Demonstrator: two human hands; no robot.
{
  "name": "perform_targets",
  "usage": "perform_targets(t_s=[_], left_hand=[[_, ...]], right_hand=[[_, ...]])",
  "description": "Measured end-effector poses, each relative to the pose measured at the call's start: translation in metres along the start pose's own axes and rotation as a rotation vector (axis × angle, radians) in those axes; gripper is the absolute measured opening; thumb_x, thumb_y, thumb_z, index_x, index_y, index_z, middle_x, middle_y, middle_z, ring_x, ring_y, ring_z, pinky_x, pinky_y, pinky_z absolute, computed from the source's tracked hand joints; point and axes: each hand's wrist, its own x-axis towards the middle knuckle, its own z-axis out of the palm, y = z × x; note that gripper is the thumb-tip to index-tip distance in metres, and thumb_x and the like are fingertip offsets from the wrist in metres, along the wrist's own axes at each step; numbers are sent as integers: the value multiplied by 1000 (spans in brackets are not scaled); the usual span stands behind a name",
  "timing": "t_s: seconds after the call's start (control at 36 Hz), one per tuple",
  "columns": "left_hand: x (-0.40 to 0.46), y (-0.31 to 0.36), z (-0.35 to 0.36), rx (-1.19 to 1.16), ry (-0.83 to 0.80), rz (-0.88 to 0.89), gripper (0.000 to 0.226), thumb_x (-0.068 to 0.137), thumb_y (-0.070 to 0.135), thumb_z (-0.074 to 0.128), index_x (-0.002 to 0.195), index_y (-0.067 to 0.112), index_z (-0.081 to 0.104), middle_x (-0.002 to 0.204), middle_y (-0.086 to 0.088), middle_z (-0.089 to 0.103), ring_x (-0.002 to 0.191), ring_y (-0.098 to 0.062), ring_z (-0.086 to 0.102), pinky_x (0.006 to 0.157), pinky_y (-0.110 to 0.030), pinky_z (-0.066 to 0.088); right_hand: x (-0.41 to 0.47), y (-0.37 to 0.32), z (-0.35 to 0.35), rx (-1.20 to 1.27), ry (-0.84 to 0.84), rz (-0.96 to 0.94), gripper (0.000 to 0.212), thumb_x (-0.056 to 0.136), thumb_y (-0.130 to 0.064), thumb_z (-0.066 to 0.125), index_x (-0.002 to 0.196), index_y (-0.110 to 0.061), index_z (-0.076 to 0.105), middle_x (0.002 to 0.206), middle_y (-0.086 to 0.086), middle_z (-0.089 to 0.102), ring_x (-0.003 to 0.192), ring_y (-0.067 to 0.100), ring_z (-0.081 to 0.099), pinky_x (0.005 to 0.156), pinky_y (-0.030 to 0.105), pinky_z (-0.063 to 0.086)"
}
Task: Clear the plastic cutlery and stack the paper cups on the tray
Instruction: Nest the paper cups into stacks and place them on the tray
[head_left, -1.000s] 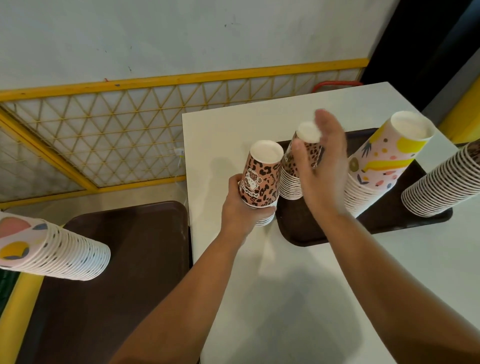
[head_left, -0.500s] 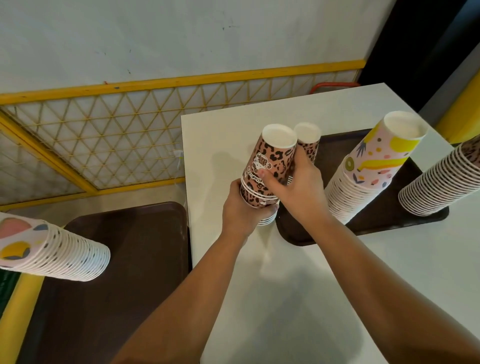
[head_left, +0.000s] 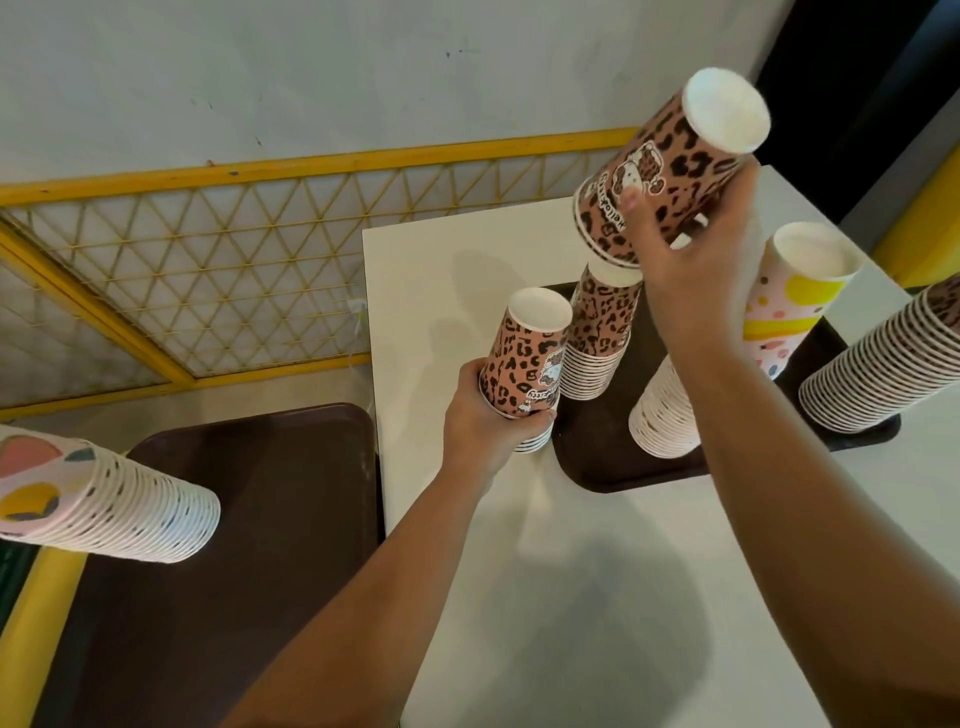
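the right grip (head_left: 691, 249) has lifted leopard cups (head_left: 670, 171) off the left grip's (head_left: 488, 421) small stack (head_left: 524, 364), now above the tray's (head_left: 587, 457) leopard stack (head_left: 597, 338); both grips closed around cups.

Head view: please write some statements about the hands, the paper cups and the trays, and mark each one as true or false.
1. The right hand holds leopard-print cups in the air. True.
2. The left hand is empty. False: it grips a short leopard-print stack standing on the white table.
3. A leopard-print stack on the tray stands on the brown tray. True.
4. The cups stand with their mouths up. False: they are upside down, bases up.
5. The colourful stack lies off the tray. False: it stands on the tray.
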Motion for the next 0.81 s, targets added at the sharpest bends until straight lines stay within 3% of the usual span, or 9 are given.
perform_targets(t_s=[0.11,0.19,0.28,0.36,0.44,0.56,0.81], left_hand=[[1,1,0,4,-8,9,78,58,14,87,124,21,45,110,10,57,101,-11,56,83,-24,49],[1,3,0,-6,-14,8,76,59,13,87,122,22,45,103,15,55,94,-4,54,75,-14,44],[2,5,0,-17,-21,9,75,60,12,86,121,23,45,103,16,55,93,-3,54,74,-14,44],[3,5,0,-16,-14,20,75,59,13,87,121,22,46,108,10,58,100,-10,57,83,-25,50],[3,6,1,-25,0,24,74,59,13,87,121,21,47,107,10,61,101,-13,60,87,-32,52],[2,11,1,-24,-14,33,76,58,18,87,122,21,46,101,14,59,98,-12,60,82,-27,51],[-3,12,1,37,-67,75,82,59,16,88,127,21,43,109,14,57,103,-10,58,86,-24,51]], right_hand=[[2,18,5,-123,-69,38,69,80,-43,66,132,-6,41,128,5,54,118,14,51,97,27,43],[-3,31,8,-154,-200,98,71,80,-36,68,138,-10,35,134,6,49,124,17,46,104,31,40],[-15,28,6,-159,-189,95,79,83,-35,67,145,-11,24,146,6,34,135,16,32,104,15,24],[-37,15,3,-74,-150,-79,71,85,-36,63,141,-7,31,141,7,40,132,14,39,104,21,35],[-58,12,7,8,-408,-10,73,81,-36,68,141,-14,32,140,-1,43,127,6,43,103,25,40],[-78,20,17,-25,-654,116,75,74,-38,75,136,-19,37,130,-6,53,120,6,49,101,24,42],[-77,23,15,-43,-614,137,63,78,-31,73,131,-15,44,125,-1,60,114,10,55,91,18,40]])
